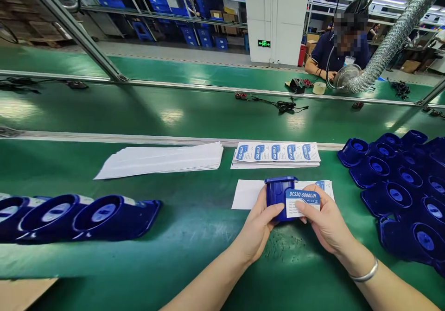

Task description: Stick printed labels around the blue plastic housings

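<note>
In front of me, my left hand (259, 220) is closed round a dark blue plastic housing (276, 194). My right hand (327, 216) pinches a blue-and-white label (303, 203) printed "DC52Q-5000L/H", thumb on its face. The label lies across the right part of the housing; whether it is stuck down there I cannot tell. Just behind my hands lies a label sheet (246, 195), white at the left with a printed label at its right end. Farther back sits a stack of printed label sheets (276, 153).
A pile of white sheets (163, 158) lies left of the label stack. Several blue housings (396, 195) crowd the right side; a row of more housings (100, 218) stands at left. Beyond a metal rail are black cables (287, 106) and a seated person (340, 47) beside a foil duct (392, 42).
</note>
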Demonstrator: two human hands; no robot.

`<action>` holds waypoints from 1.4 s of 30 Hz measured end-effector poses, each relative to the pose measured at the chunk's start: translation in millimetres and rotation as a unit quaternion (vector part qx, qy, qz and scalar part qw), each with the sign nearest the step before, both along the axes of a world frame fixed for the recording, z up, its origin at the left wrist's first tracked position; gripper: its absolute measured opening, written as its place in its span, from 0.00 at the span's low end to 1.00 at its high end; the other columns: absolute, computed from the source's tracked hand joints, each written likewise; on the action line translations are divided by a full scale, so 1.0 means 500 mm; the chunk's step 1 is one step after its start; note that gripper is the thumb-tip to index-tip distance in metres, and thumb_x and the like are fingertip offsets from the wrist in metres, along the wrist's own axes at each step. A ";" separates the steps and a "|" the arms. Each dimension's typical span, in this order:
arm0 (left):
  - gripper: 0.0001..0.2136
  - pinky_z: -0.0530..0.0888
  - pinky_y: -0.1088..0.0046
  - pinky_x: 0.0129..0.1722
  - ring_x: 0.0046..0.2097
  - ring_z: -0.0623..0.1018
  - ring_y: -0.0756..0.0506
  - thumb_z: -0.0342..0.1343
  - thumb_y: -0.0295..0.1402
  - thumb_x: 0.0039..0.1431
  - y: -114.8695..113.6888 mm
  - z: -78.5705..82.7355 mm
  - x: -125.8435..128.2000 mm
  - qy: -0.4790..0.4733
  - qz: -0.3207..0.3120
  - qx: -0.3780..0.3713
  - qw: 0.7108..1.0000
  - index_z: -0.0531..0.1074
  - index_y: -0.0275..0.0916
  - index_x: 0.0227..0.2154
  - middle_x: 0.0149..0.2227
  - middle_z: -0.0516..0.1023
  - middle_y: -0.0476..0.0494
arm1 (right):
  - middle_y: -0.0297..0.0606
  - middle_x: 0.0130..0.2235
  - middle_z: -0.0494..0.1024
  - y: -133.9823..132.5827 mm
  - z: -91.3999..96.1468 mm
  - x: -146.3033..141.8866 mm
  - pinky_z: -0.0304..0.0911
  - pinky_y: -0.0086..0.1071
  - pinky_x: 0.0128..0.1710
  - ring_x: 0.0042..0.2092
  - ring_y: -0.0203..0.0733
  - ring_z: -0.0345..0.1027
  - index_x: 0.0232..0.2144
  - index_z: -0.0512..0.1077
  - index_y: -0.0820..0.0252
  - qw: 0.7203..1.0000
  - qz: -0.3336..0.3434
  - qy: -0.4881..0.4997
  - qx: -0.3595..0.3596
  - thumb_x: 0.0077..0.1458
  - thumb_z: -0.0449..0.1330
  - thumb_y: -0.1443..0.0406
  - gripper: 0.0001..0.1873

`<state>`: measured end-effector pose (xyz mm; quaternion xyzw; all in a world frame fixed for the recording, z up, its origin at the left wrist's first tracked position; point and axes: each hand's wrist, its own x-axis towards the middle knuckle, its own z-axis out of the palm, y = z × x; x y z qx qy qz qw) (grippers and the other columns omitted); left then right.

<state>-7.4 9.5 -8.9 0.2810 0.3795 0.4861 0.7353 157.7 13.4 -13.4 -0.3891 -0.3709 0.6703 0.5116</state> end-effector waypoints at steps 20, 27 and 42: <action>0.35 0.66 0.58 0.60 0.63 0.67 0.34 0.62 0.35 0.57 -0.006 -0.004 0.000 -0.011 0.001 0.000 1.000 0.57 0.48 0.66 0.63 0.70 0.43 | 0.29 0.27 0.70 -0.002 0.005 0.000 0.58 0.25 0.25 0.27 0.32 0.58 0.33 0.69 0.56 1.000 -0.010 -0.023 -0.013 0.47 0.75 0.59 0.19; 0.34 0.67 0.57 0.60 0.63 0.67 0.33 0.63 0.36 0.56 -0.004 0.002 0.001 -0.011 0.004 -0.003 1.000 0.59 0.46 0.66 0.62 0.70 0.41 | 0.28 0.28 0.70 -0.003 0.003 0.001 0.58 0.25 0.26 0.27 0.31 0.58 0.34 0.69 0.56 1.000 -0.007 -0.021 -0.009 0.49 0.74 0.60 0.18; 0.34 0.65 0.56 0.62 0.63 0.68 0.34 0.65 0.35 0.55 -0.008 0.002 0.001 -0.013 0.013 -0.005 1.000 0.62 0.47 0.64 0.60 0.73 0.42 | 0.28 0.28 0.68 -0.006 -0.002 0.002 0.56 0.27 0.27 0.27 0.33 0.57 0.35 0.68 0.55 0.999 -0.006 -0.037 -0.007 0.49 0.74 0.59 0.18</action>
